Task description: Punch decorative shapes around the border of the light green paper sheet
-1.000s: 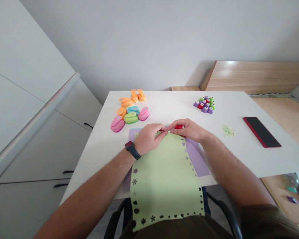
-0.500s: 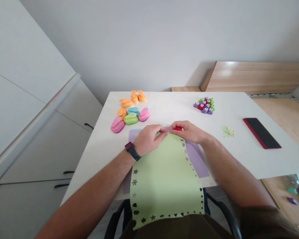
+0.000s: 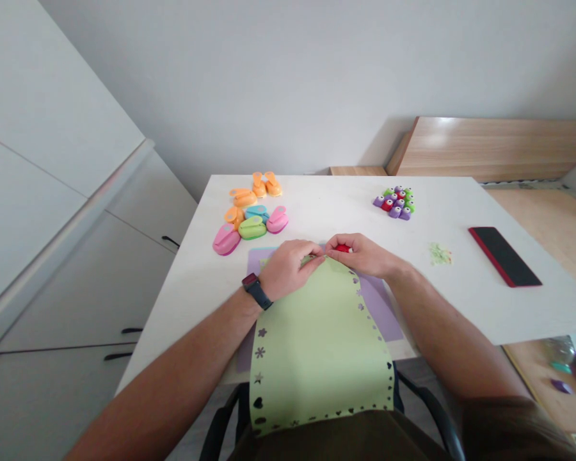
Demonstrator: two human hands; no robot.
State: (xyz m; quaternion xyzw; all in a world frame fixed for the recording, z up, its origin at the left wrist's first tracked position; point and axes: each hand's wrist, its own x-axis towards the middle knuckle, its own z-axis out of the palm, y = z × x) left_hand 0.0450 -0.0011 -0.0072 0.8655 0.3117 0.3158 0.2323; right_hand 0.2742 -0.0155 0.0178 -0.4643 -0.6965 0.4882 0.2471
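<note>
A light green sheet of paper (image 3: 321,352) with small shapes punched along its edges hangs over the table's front edge toward my lap. My left hand (image 3: 290,266), with a dark watch on the wrist, pinches the sheet's far edge between thumb and fingers. Close beside it, my right hand (image 3: 360,253) is closed around a small red craft punch (image 3: 343,248) at that same edge. Fingers partly hide the punch, so I cannot tell whether the paper is inside its slot. Beneath the paper lies a purple sheet (image 3: 381,310).
Large colourful lever punches (image 3: 253,228) stand at the table's back left. Several small punches (image 3: 397,203) are grouped at the back right. Green paper bits (image 3: 440,253) lie nearer, left of a black and red flat case (image 3: 504,256). White cabinets (image 3: 77,275) stand left.
The near end of the green paper has shifted and curled slightly upward. Both hands stay almost in place at the far edge, still holding the paper and the red craft punch.
</note>
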